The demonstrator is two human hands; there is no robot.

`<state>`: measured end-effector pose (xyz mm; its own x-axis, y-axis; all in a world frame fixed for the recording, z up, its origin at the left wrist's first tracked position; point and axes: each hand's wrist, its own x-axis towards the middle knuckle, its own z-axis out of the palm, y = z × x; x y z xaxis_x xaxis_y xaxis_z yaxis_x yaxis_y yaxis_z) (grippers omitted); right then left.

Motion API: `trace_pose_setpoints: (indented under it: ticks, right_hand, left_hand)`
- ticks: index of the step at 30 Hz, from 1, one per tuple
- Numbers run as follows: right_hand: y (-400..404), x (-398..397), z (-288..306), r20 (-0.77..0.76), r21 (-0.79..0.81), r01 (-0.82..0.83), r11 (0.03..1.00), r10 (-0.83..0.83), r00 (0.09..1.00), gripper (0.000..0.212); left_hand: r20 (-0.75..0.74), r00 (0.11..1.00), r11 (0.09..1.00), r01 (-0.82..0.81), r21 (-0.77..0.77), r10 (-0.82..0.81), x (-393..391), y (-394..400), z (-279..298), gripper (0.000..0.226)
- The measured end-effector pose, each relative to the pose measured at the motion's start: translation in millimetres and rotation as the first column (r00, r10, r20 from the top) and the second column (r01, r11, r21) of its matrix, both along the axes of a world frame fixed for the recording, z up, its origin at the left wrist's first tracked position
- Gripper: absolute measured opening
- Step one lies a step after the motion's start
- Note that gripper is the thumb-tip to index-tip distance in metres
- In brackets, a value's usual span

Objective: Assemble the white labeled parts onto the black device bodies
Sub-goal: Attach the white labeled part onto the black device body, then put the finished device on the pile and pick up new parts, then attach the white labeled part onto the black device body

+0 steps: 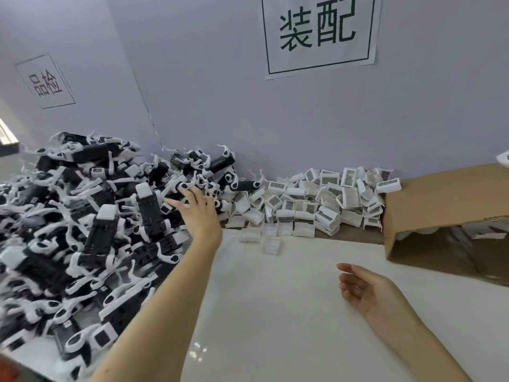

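I am seeing the black device bodies [91,232] heaped across the left half of the frame, each a dark block with white clips and curved white arms sticking out. The white labeled parts [311,205] are piling at center right against the wall, small white shells carrying barcode stickers. My left hand [197,208] is reaching over the edge of the black heap with fingers spread, gripping nothing. My right hand [366,290] is lying palm up at lower right on the white table [275,312], fingers loosely relaxed and holding nothing. The heap's left edge is blurring badly and running out of frame. At right, a cardboard box [440,205] is lying tipped on its side; I cannot tell what the pale contents inside are. 2 paper signs [321,31] are hanging on the wall.
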<state>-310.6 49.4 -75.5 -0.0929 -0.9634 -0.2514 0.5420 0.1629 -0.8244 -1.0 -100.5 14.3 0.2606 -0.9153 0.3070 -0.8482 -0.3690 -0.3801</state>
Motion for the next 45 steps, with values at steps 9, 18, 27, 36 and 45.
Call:
trace_pose_setpoints:
  ticks: [9, 18, 27, 36, 45]
  right_hand:
    - [-4, 2, 0, -0.044, 0.007, -0.005, 1.000, 0.005, 0.999, 0.026]
    - [-5, -3, -1, 0.068, 0.037, -0.015, 0.999, 0.013, 0.998, 0.030]
    - [1, -20, 14, 0.223, 0.007, 0.186, 0.982, -0.183, 0.957, 0.033]
    - [3, -23, 17, -0.016, -0.232, 0.163, 0.959, -0.172, 0.985, 0.040]
    - [7, -14, 9, -0.307, -0.279, 0.120, 0.953, -0.207, 0.929, 0.067]
  left_hand:
    - [0.231, 0.967, 0.994, 0.099, 0.034, -0.104, 23, -4, -19, 0.050]
    - [-0.038, 0.767, 0.759, 0.624, -0.187, -0.640, -95, 39, -34, 0.081]
    - [-0.642, -0.359, 0.487, 0.436, -0.757, -0.677, -163, 104, -75, 0.062]
    - [-0.659, -0.707, 0.776, 0.254, -0.577, -0.259, -157, 114, -82, 0.047]
    - [-0.672, -0.710, 0.826, 0.237, -0.512, -0.213, -155, 110, -85, 0.067]
